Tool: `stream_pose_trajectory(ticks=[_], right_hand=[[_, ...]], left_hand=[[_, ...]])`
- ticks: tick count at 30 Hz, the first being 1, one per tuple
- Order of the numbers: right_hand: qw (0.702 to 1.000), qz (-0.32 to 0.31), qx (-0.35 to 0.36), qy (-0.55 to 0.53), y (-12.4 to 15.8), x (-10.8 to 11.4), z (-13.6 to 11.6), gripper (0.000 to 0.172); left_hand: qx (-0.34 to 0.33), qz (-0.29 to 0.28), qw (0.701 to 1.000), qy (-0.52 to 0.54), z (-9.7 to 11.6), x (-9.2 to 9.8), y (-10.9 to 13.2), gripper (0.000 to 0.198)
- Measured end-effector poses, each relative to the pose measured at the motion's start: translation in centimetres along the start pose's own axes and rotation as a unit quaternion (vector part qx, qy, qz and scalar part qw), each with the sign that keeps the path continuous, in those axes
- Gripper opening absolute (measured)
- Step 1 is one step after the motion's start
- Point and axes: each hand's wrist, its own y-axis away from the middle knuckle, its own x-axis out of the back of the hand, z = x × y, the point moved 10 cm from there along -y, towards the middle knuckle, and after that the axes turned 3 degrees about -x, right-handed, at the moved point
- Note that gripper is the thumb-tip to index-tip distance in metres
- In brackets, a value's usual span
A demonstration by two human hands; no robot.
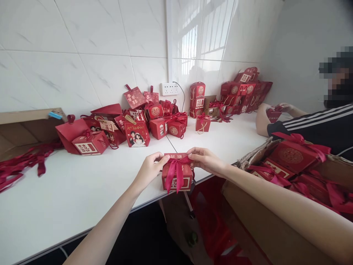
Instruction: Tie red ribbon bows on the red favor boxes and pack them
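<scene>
A small red gift box [184,180] with a red ribbon bow [176,170] stands near the front edge of the white table [82,191]. My left hand [150,168] pinches the ribbon at the box's top left corner. My right hand [205,159] pinches the ribbon at the top right. Both hands have their fingers closed on the ribbon.
Many red gift boxes [138,125] and bags lie along the tiled wall, with a stack [242,92] at the back right. Loose red ribbons [24,162] lie at left beside an open cardboard box [19,129]. A carton of boxes [292,162] stands at right. Another person [317,121] sits there.
</scene>
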Motion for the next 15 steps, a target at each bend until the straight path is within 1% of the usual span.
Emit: stream_pose_trajectory(ticks=[3, 5, 7, 9, 11, 13, 15], right_hand=[[1.000, -0.005, -0.002, -0.003, -0.1, 0.0, 0.1, 0.035], [1.000, -0.008, 0.002, 0.001, -0.1, 0.0, 0.1, 0.033], [1.000, -0.007, 0.006, 0.003, -0.1, 0.0, 0.0, 0.032], [1.000, -0.005, 0.001, 0.010, -0.2, 0.0, 0.1, 0.032], [1.000, -0.001, -0.013, 0.023, -0.2, 0.1, 0.5, 0.032], [0.999, 0.005, -0.028, 0.032, -0.2, 0.3, 0.9, 0.032], [0.999, 0.012, -0.037, 0.025, -0.2, 0.5, 1.1, 0.033]], left_hand=[[-0.020, -0.033, 0.998, 0.046, 0.2, -0.3, -0.5, 0.026], [-0.019, -0.042, 0.997, 0.069, 0.2, -0.1, -0.5, 0.025], [0.004, -0.043, 0.995, 0.088, -0.1, 0.1, -0.4, 0.028], [0.049, -0.038, 0.993, 0.101, -1.0, 0.2, -0.1, 0.034], [0.088, -0.035, 0.988, 0.119, -1.9, 0.2, 0.3, 0.035], [0.097, -0.033, 0.985, 0.141, -2.4, 0.1, 0.7, 0.033], [0.084, -0.029, 0.983, 0.163, -2.6, 0.0, 0.9, 0.030]])
